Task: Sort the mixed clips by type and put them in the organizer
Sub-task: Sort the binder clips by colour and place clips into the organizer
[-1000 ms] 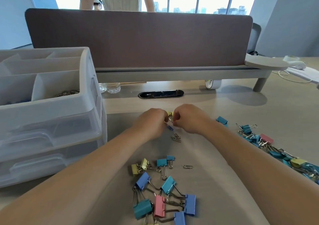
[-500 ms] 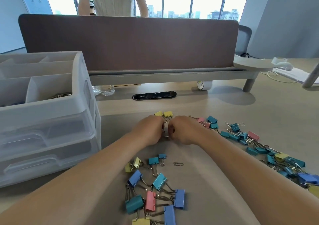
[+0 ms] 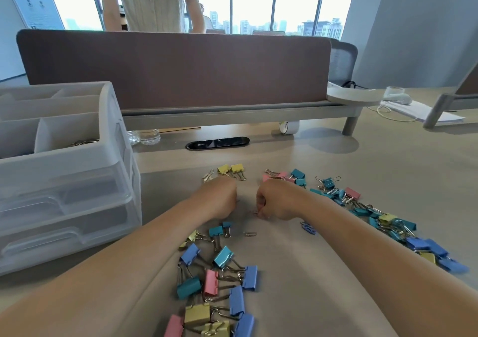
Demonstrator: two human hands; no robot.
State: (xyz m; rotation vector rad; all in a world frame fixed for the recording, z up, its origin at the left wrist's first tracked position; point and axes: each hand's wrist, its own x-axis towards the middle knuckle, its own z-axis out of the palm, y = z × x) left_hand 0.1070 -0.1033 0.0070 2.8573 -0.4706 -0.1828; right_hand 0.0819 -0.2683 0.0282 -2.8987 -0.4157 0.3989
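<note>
While the right hand [image 3: 275,202] pinches a paperclip [image 3: 254,212], the organizer [image 3: 64,166] sits nearer the curled left hand [image 3: 219,199], whose hold I cannot tell.

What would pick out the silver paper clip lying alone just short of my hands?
From the white plastic drawer organizer on the left, look right to the heap of coloured binder clips between the forearms. Just beyond it lies the small silver wire paper clip, alone, without any coloured body.
</note>
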